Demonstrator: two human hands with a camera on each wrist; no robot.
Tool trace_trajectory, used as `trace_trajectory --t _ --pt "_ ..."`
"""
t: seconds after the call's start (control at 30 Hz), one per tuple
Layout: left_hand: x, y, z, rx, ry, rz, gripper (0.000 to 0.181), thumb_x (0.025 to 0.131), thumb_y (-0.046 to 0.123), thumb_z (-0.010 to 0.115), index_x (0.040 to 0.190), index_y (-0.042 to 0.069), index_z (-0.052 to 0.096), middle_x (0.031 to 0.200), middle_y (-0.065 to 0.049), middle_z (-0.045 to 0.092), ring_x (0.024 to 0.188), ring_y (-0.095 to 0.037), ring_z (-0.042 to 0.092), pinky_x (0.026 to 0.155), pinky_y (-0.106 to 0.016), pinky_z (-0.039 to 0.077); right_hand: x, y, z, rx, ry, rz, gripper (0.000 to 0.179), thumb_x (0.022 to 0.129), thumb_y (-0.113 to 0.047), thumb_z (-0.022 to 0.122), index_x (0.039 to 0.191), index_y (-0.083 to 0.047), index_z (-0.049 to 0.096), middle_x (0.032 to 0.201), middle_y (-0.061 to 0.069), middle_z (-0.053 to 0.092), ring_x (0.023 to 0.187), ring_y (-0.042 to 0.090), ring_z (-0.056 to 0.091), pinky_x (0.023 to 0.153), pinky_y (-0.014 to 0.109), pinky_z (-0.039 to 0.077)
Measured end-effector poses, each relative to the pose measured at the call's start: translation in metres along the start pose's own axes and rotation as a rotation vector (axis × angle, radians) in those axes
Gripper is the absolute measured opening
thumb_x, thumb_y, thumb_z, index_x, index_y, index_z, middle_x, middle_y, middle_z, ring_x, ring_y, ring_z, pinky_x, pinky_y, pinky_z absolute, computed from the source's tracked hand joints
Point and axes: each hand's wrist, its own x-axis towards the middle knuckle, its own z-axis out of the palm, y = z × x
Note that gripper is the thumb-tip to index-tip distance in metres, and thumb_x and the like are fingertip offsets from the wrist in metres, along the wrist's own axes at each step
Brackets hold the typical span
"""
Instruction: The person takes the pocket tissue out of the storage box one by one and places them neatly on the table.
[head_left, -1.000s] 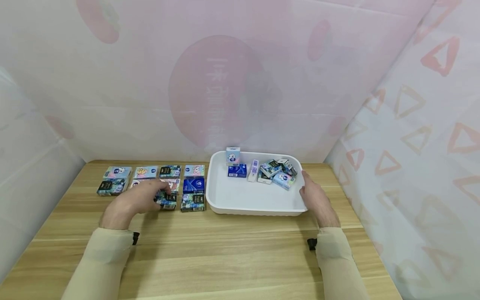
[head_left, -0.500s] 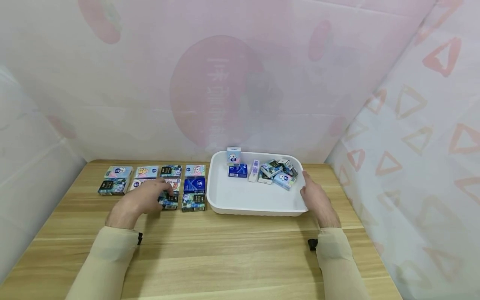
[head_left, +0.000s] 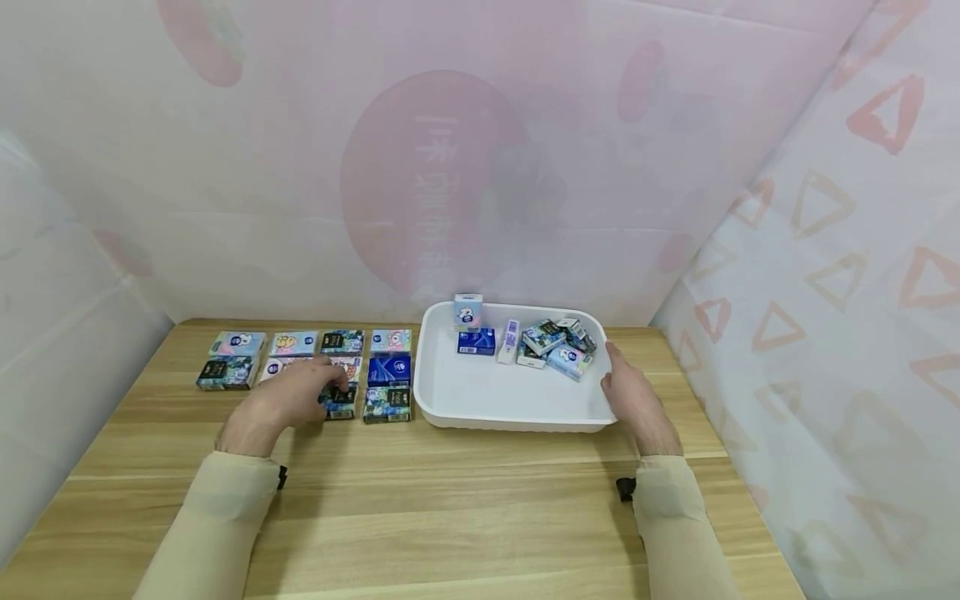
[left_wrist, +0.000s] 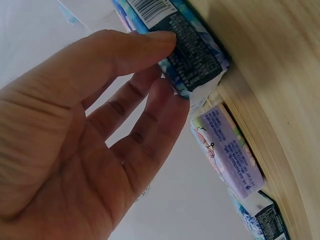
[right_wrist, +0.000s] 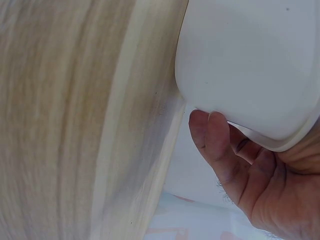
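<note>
My left hand pinches a dark, flower-patterned pocket tissue pack at the front of a block of packs on the table. In the left wrist view, the thumb lies on the barcode side of this tissue pack, with fingertips against its other side. To its right lies a similar dark pack, a narrow gap between them. At the white tray, my right hand grips the right rim. The right wrist view shows fingertips against the outside of the tray wall.
Inside the tray are a blue pack, a light blue pack leaning at the back, a purple-white pack and a heap of several packs at right. Laid rows fill the left table. A printed curtain stands behind.
My left hand has shifted a little to the right, and the dark tissue pack has edged right with it. The right hand and the tray stay in place.
</note>
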Motion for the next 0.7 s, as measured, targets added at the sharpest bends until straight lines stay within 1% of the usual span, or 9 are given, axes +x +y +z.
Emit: trace_trajectory --t 0.07,0.17,0.27,0.4,0.5,0.6,0.7 --pt "0.001 0.000 0.000 -0.006 -0.006 0.000 0.044 0.087 -0.012 0.092 0.127 0.005 0.081 0.135 -0.022 0.079 0.122 -0.045 0.077 0.108 -0.065 0.068 0.000 0.000 0.000 0.002 -0.001 0.000 0.071 0.120 -0.006 0.050 0.184 0.003 0.021 0.152 0.044 0.067 0.110 0.045 0.078 0.106 0.068 0.067" --pt "0.002 -0.001 0.000 -0.016 -0.015 -0.005 0.042 0.089 -0.009 0.092 0.127 0.005 0.081 0.135 -0.022 0.079 0.124 -0.045 0.077 0.110 -0.066 0.067 0.000 0.000 0.000 0.011 -0.005 0.004 0.071 0.120 -0.006 0.050 0.184 0.003 0.021 0.159 0.045 0.062 0.119 0.049 0.078 0.109 0.070 0.066" --pt "0.002 0.000 -0.002 -0.015 -0.020 -0.008 0.037 0.092 -0.003 0.094 0.126 0.004 0.081 0.133 -0.021 0.080 0.123 -0.044 0.077 0.110 -0.066 0.067 0.000 0.000 -0.001 0.016 -0.007 0.007 0.071 0.120 -0.007 0.050 0.185 0.002 0.021 0.162 0.045 0.059 0.121 0.050 0.078 0.111 0.071 0.065" --pt "0.003 0.008 -0.006 -0.021 -0.021 -0.013 0.026 0.102 0.010 0.089 0.125 0.004 0.080 0.126 -0.018 0.081 0.111 -0.034 0.078 0.102 -0.060 0.069 0.000 0.000 -0.001 0.012 -0.012 0.010 0.072 0.120 -0.007 0.050 0.185 0.002 0.020 0.166 0.044 0.057 0.125 0.051 0.077 0.114 0.071 0.064" --pt "0.003 0.018 -0.009 -0.023 0.006 -0.003 0.024 0.110 0.018 0.082 0.129 0.005 0.080 0.128 -0.017 0.081 0.108 -0.030 0.079 0.098 -0.058 0.070 0.000 -0.001 -0.002 0.011 -0.015 0.013 0.072 0.120 -0.007 0.050 0.185 0.002 0.020 0.168 0.043 0.055 0.129 0.052 0.076 0.116 0.071 0.063" --pt "0.002 0.029 -0.012 -0.016 0.054 0.023 0.028 0.113 0.021 0.078 0.136 0.005 0.079 0.136 -0.018 0.081 0.115 -0.035 0.081 0.102 -0.061 0.070 0.000 -0.001 -0.002 0.013 -0.017 0.020 0.072 0.120 -0.007 0.049 0.185 0.001 0.020 0.167 0.043 0.056 0.128 0.053 0.077 0.114 0.071 0.064" --pt "0.003 0.039 -0.012 -0.031 0.094 0.046 0.030 0.114 0.021 0.077 0.139 0.005 0.079 0.140 -0.019 0.081 0.121 -0.039 0.081 0.106 -0.063 0.070 0.000 -0.001 -0.002 0.020 -0.023 0.032 0.072 0.120 -0.008 0.049 0.186 0.000 0.019 0.165 0.043 0.057 0.123 0.051 0.078 0.108 0.068 0.067"
